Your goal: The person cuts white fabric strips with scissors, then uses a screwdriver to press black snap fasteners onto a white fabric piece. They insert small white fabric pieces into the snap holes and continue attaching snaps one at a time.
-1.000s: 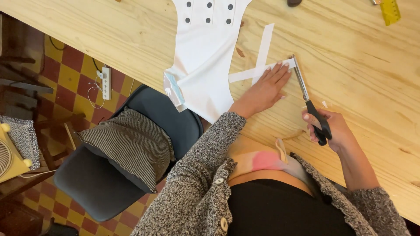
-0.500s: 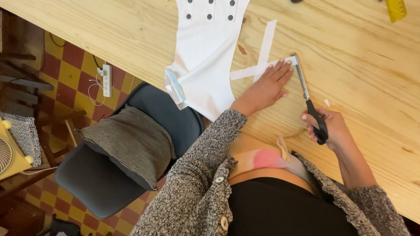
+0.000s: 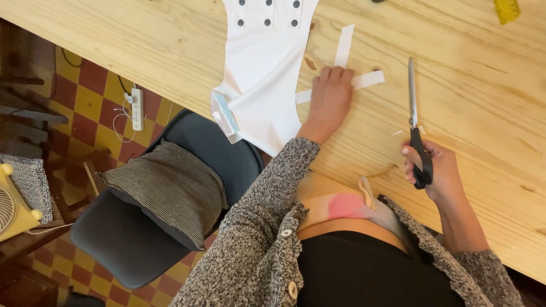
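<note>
- At the far left edge, a yellow fan stands on the red-and-yellow checkered floor, and a white power strip lies on the tiles close to the table's side.
- A dark grey chair stands beside the table with a striped cushion on its seat, just left of the person's grey knitted sleeve.
- A large white paper pattern piece with rows of dark dots near its top lies flat on the pale wooden table. Its lower end hangs over the table edge, and a small folded bit with a bluish face curls there.
- The left hand is spread flat, fingers together, palm down on a narrow white paper strip lying crosswise just right of the pattern piece; the press looks meant to keep the strip from sliding. A second strip stands nearly upright above the fingertips, touching or crossing the first.
- The strips are plain white, straight-edged and thin, flat against the wood.
- The right hand is closed around the black handles of a pair of scissors, blades together and pointing away from the body, apart from the strips.
- A yellow measuring tape end shows at the top right.
</note>
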